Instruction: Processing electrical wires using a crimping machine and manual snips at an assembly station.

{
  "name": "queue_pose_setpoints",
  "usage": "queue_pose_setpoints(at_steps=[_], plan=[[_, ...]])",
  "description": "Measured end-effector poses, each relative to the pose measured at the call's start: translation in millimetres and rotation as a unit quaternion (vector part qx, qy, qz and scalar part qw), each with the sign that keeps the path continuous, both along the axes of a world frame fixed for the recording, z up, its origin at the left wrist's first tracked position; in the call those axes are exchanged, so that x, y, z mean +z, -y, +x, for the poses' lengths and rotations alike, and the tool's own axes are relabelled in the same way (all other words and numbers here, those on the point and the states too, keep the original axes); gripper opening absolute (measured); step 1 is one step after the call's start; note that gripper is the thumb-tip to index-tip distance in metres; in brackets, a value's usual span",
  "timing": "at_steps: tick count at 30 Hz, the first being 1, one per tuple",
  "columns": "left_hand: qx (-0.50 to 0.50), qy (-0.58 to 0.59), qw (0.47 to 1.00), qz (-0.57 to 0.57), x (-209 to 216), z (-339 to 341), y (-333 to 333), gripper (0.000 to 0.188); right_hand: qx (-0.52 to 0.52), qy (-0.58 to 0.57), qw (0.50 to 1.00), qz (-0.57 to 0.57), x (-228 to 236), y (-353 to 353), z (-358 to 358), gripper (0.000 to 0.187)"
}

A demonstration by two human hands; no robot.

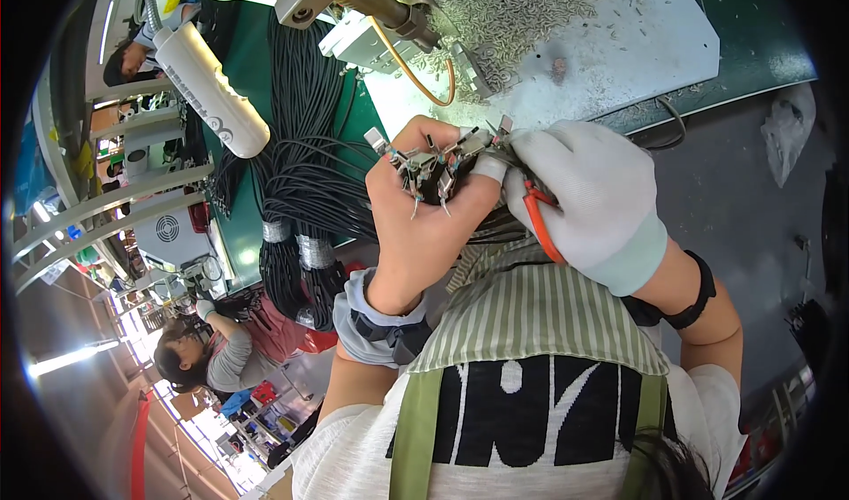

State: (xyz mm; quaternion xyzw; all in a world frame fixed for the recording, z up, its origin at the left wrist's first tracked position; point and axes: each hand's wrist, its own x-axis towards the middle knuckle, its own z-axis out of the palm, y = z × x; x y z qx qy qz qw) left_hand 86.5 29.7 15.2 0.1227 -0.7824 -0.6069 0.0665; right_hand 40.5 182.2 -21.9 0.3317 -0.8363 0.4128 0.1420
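My left hand (411,244), with white tape or finger covers on its fingertips, is closed round a bunch of cable ends (429,166). Small silvery metal connectors and thin wire tips fan out from that bunch. In a white glove, my right hand (592,198) grips pliers with orange-red handles (540,224). The jaws are mostly hidden by my fingers, close to one connector at the bunch's right side. Whether they touch it I cannot tell. Both hands are together in front of my striped apron (539,314).
A bench machine (371,9) stands ahead over a white plate (654,40) strewn with small metal pieces (531,5). Thick black cable bundles (305,182) lie on the green table at left, under a white lamp (212,89). Co-workers (234,350) sit further left.
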Motion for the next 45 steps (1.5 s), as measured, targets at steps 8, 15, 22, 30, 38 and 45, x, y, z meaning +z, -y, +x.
queue_pose_setpoints(at_steps=[8, 15, 22, 30, 38, 45], plan=[[0.007, 0.096, 0.994, 0.044, -4.8, -4.7, 9.6, 0.015, 0.041, 0.049, 0.998, -0.003, -6.0, -1.6, 4.6, 0.009], [0.059, 0.188, 0.950, 0.241, -29.3, -14.1, 65.0, 0.008, 0.008, 0.214, 0.975, -0.052, -12.1, -10.9, -10.5, 0.014], [-0.058, 0.175, 0.930, 0.318, -45.1, -64.8, 70.3, 0.012, 0.099, 0.308, 0.945, -0.041, -18.3, 8.2, -77.9, 0.023], [-0.102, 0.120, 0.979, 0.129, -30.2, -70.7, 57.0, 0.009, 0.153, 0.528, 0.832, -0.072, -4.5, 23.3, -97.0, 0.027], [-0.086, 0.101, 0.991, 0.024, -24.2, -67.6, 53.9, 0.010, 0.252, 0.501, 0.825, -0.065, -5.6, 19.9, -108.7, 0.023], [-0.091, 0.053, 0.994, 0.011, -38.7, -58.8, 58.8, 0.020, 0.277, 0.646, 0.703, -0.107, -51.8, 13.2, -113.7, 0.028]])
